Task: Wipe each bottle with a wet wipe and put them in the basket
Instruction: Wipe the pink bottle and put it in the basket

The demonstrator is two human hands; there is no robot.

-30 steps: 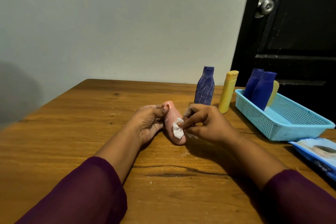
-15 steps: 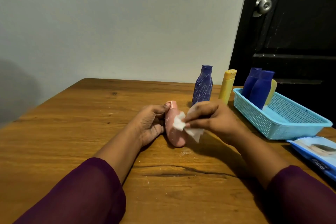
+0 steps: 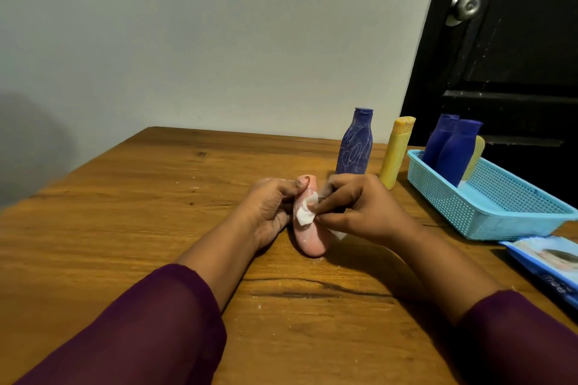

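Note:
A pink bottle (image 3: 310,239) lies tilted on the wooden table (image 3: 125,212), its cap pointing away from me. My left hand (image 3: 270,208) grips its upper part, thumb on the cap. My right hand (image 3: 359,208) pinches a white wet wipe (image 3: 305,214) and presses it against the bottle's side. Behind them stand a dark blue scribbled bottle (image 3: 355,144) and a yellow bottle (image 3: 396,151). A light blue basket (image 3: 500,212) at the right holds two blue bottles (image 3: 453,150) and a yellowish bottle (image 3: 474,159).
A blue pack of wet wipes (image 3: 547,262) lies at the table's right edge, in front of the basket. A dark door with a round knob (image 3: 466,6) stands behind the basket. A grey wall runs along the table's far edge.
My right hand has slid the wipe up the pink bottle's side from its lower part toward the cap and back a little. The left hand keeps its grip.

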